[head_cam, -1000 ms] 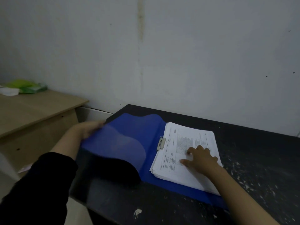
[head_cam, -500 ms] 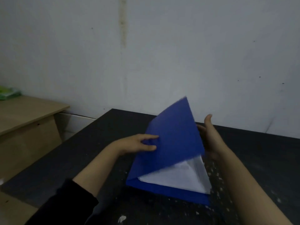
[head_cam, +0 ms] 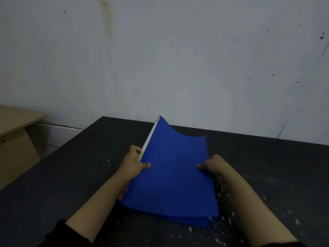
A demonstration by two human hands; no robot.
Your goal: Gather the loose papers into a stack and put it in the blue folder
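- My left hand (head_cam: 133, 164) pinches the blue folder (head_cam: 173, 173) at its spine edge; my right hand (head_cam: 212, 165) clamps the opposite edge.
- Folder is closed, near end on the black table (head_cam: 267, 175), far end lifted.
- I see paper edges (head_cam: 148, 139) along the left; tilting further could spill the papers.

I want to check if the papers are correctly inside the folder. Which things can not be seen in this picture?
- Papers: head view, covered by the closed cover of the blue folder; only a pale strip shows at its left edge.
- Fingers of the left hand and right hand: partly under the folder's edges.
- Folder clip: hidden by the cover.
- Near corner of the dark table: cut off by the frame's bottom edge.
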